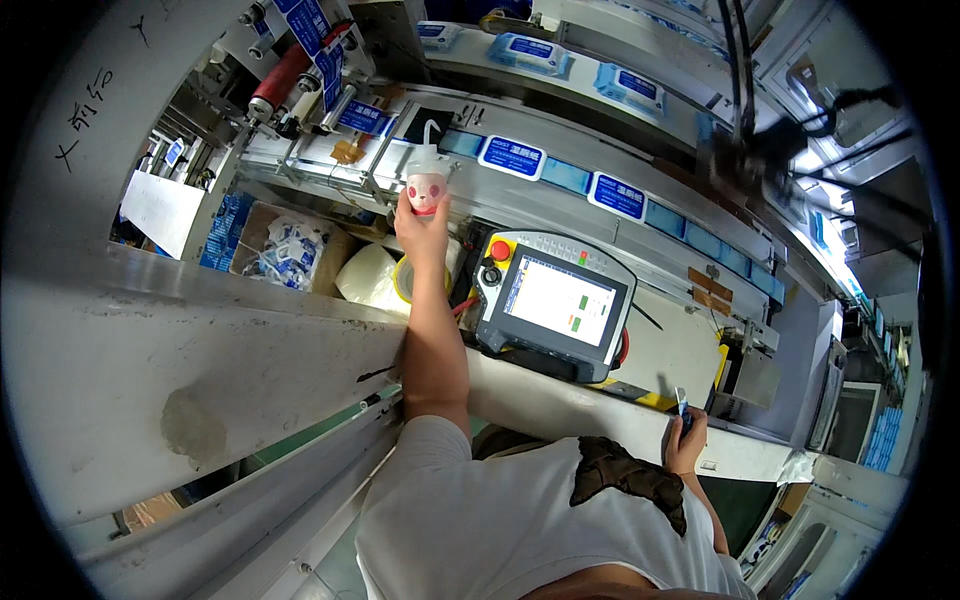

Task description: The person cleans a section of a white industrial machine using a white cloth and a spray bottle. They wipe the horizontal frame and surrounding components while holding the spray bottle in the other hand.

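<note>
My left hand (423, 232) is stretched out over the front rail of the machine, its fingers wrapped around a small whitish bottle (427, 184). The bottle stands upright in the grip, with a bent white spout on top and a pink-and-red cartoon animal face on its side. Just beyond it runs a conveyor carrying blue-and-white labels (512, 157) on a blue strip. Low at the right, my right hand (687, 442) is closed around a slim blue tool (684, 406) with a pale flat tip; its exact kind is unclear.
A control panel (556, 300) with a lit screen and a red button sits between my arms. Left of my forearm are a cardboard box (335, 255) of crumpled film and a pale roll (367, 275). Blue packs (528, 54) lie on a farther conveyor. Dark cables (738, 60) hang at right.
</note>
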The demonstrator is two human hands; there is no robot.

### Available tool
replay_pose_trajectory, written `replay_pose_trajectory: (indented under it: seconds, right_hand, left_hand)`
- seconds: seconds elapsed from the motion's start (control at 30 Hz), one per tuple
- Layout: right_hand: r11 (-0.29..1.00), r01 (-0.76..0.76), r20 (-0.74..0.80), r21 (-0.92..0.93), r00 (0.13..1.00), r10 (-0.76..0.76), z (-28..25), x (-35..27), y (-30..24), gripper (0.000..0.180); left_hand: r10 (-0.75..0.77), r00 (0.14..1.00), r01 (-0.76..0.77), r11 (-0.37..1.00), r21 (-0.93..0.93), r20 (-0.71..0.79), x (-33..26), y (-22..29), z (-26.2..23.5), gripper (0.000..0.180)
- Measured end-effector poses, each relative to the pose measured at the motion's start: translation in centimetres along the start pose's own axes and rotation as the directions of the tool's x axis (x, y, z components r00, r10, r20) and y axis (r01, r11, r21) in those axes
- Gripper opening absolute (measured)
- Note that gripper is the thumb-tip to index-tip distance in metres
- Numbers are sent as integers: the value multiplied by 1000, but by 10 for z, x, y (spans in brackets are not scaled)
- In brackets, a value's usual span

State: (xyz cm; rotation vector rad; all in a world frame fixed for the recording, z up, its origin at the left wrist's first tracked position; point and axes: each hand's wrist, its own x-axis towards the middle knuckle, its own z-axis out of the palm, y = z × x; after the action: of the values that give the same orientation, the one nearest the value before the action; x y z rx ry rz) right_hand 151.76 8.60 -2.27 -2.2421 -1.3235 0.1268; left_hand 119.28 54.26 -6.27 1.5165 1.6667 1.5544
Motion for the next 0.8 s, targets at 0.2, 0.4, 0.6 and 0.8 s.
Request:
replay_pose_trajectory:
  seconds: [0.2,0.4,0.6,0.8]
  right_hand:
    - [999,-5,-10,-34,1000,5,1,0,-1,20]
    - [999,15,-15,-31,1000,-16,2,0,-1,20]
    - [1000,13,-6,-22,1000,-13,1,1,-2,20]
    - [999,24,7,-32,1000,-23,2,-3,7,21]
  left_hand:
    - [46,997,-49,997,55,54,-1,8,-1,62]
    - [57,998,-59,994,89,17,-4,15,-3,61]
    - [47,999,-45,995,92,-24,-3,7,-1,65]
    - [17,1000,-15,996,91,-25,-3,6,0,67]
